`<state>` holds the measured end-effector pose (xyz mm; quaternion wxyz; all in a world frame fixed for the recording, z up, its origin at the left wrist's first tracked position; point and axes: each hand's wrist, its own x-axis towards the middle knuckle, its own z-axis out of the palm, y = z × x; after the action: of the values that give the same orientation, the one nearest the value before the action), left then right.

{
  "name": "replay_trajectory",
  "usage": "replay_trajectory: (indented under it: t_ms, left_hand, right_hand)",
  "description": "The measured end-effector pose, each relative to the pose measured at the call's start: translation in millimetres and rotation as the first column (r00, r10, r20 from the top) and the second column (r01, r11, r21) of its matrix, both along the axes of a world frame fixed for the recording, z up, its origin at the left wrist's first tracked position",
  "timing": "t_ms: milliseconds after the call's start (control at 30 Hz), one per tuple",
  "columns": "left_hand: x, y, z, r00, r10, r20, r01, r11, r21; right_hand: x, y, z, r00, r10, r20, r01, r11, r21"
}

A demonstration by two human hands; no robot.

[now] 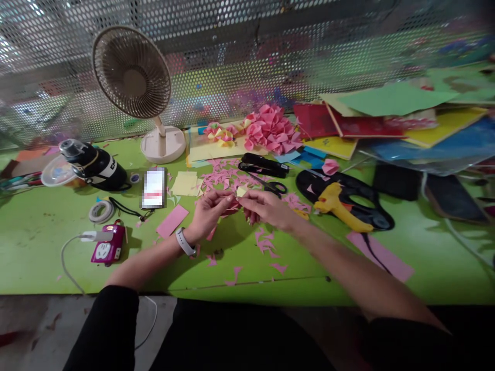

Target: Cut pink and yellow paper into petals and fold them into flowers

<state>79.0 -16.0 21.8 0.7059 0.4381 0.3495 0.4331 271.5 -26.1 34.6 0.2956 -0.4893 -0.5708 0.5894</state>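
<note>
Together, left hand (209, 211) and right hand (266, 207) pinch pink paper (233, 205), direction and long axis hidden.

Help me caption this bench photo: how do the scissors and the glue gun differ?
The scissors look mainly black; the glue gun is mainly yellow. The scissors lie beside pink scraps; the glue gun rests on a flat black piece. A dark cord runs from the glue gun; the scissors show none. Neither is held.

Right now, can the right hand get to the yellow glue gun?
Probably yes: the yellow glue gun lies uncovered, off to the right of the right hand, though that hand seems busy with pink paper.
</note>
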Motion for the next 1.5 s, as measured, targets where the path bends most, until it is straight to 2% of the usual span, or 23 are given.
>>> replay_trajectory:
  t_ms: [67,200,300,400,533,667,767,833,867,900,933,1000,1033,1100,1167,1267,1333,1400,1500]
  left_hand:
    - [2.2,-2.4,1.1,0.999,0.038,-0.021,-0.037,0.997,0.068]
    - [4.9,-5.1,8.8,0.993,0.099,-0.067,-0.085,0.980,0.181]
    - [6.6,-4.8,12.1,0.993,0.101,-0.057,-0.090,0.981,0.174]
    - [9.6,-3.4,13.0,0.994,0.111,0.007,-0.111,0.988,0.109]
    - [17.7,1.9,16.7,0.984,0.137,0.113,-0.132,0.990,-0.047]
    - [29.3,18.0,17.4,0.983,0.135,0.122,-0.118,0.984,-0.133]
    - [35.9,32.7,14.8,0.997,0.081,0.002,-0.081,0.997,-0.017]
    - [37.5,39.9,12.8,0.973,0.026,-0.230,0.020,0.981,0.195]
    - [37.8,42.2,11.6,0.917,0.032,-0.397,0.110,0.938,0.329]
    - [37.9,43.6,10.1,0.820,0.080,-0.567,0.229,0.862,0.452]
    - [38.3,44.3,8.2,0.692,0.160,-0.703,0.362,0.766,0.531]
    - [40.7,44.1,3.4,0.446,0.323,-0.835,0.583,0.603,0.545]
    - [42.9,43.7,0.7,0.354,0.373,-0.857,0.653,0.557,0.512]
    - [48.9,43.8,-4.2,0.236,0.423,-0.875,0.719,0.530,0.450]
    - [55.0,46.4,-7.2,0.186,0.426,-0.886,0.716,0.558,0.419]
    - [58.9,55.6,-6.8,0.203,0.391,-0.898,0.642,0.639,0.424]
    - [56.6,64.0,-4.0,0.228,0.391,-0.892,0.600,0.665,0.445]
    - [52.1,72.2,-0.7,0.361,0.374,-0.855,0.495,0.700,0.515]
    - [46.0,79.6,1.8,0.666,0.317,-0.675,0.211,0.789,0.578]
  right_hand:
    - [-3.6,-0.1,-3.6,0.997,0.004,-0.078,-0.007,0.999,-0.045]
    - [-6.3,0.0,-9.0,0.972,-0.020,-0.233,0.010,0.999,-0.044]
    - [-11.2,-1.3,-10.8,0.919,-0.024,-0.394,0.012,0.999,-0.034]
    - [-15.5,0.6,-12.2,0.871,-0.064,-0.487,0.058,0.998,-0.027]
    - [-13.2,6.7,-12.6,0.874,-0.114,-0.472,0.132,0.991,0.004]
    - [-0.2,9.6,-5.7,0.925,-0.103,-0.365,0.167,0.975,0.148]
    - [15.7,14.1,0.8,0.937,-0.196,-0.288,0.264,0.939,0.219]
    - [27.4,20.3,3.6,0.909,-0.322,-0.264,0.388,0.884,0.259]
    - [32.8,24.0,4.4,0.887,-0.381,-0.262,0.447,0.851,0.275]
    - [37.5,27.6,5.0,0.866,-0.424,-0.265,0.490,0.824,0.282]
    - [41.2,30.8,5.3,0.848,-0.455,-0.271,0.522,0.804,0.284]
    - [45.4,35.5,5.6,0.832,-0.475,-0.286,0.546,0.791,0.276]
    - [46.0,36.7,5.6,0.830,-0.475,-0.293,0.548,0.791,0.272]
    - [45.1,37.3,5.2,0.831,-0.463,-0.307,0.542,0.797,0.267]
    - [43.5,36.7,4.3,0.837,-0.445,-0.320,0.529,0.806,0.265]
    - [42.8,36.3,2.3,0.840,-0.433,-0.327,0.520,0.813,0.261]
    - [44.0,36.9,1.0,0.841,-0.432,-0.326,0.518,0.816,0.256]
    - [45.2,37.7,0.0,0.845,-0.435,-0.311,0.517,0.813,0.269]
    - [44.1,38.1,-1.8,0.846,-0.456,-0.276,0.529,0.786,0.321]
